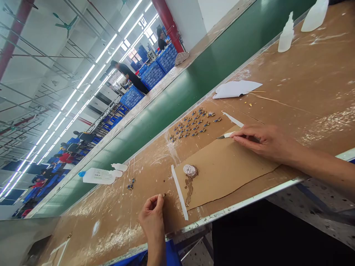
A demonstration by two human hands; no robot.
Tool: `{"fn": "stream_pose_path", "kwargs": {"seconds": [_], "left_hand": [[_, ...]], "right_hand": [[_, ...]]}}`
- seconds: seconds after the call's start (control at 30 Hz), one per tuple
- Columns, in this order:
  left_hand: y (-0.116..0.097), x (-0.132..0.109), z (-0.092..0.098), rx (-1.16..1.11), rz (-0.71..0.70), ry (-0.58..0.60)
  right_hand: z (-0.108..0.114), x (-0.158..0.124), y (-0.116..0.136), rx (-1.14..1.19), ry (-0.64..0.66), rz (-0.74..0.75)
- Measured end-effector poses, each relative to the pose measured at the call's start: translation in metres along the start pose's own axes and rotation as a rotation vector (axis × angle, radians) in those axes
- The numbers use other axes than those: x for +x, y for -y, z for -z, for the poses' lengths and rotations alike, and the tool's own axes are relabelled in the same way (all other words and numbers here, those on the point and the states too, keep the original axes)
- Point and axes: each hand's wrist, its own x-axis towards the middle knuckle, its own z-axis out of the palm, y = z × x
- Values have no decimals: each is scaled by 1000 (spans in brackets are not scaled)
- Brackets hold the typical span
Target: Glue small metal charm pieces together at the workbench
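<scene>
My left hand (pixel 153 213) is closed in a pinch above the tabletop, left of the cardboard. A tiny dark-and-gold piece (pixel 164 194) shows at its fingertips, mostly hidden by them. My right hand (pixel 256 139) grips a slim white-handled tool (pixel 226 135) with a dark pointed tip, over the cardboard sheet (pixel 222 173). Whether that tip is bristle or blade cannot be made out. A small round whitish container or lump (pixel 190 170) sits on the cardboard's left part, beside a brown wet smear (pixel 189 190). Beyond the cardboard lie many small blue-and-gold pieces (pixel 194 122) in rows.
A small cluster of similar pieces (pixel 131 184) lies left, near a lying blue-capped bottle (pixel 98 176). White tape (pixel 179 192) edges the cardboard. White paper (pixel 237 88) and an upright squeeze bottle (pixel 286 35) are farther right. A green belt (pixel 166 107) runs behind; people work in the distance.
</scene>
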Motion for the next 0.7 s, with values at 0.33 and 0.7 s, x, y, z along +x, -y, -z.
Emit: {"fn": "stream_pose_path", "kwargs": {"seconds": [0.33,0.7], "left_hand": [[-8,0,3,34,25,15],[-17,1,2,83,16,21]], "right_hand": [[2,-1,2,2,11,-11],[0,0,-1,24,-11,-13]]}}
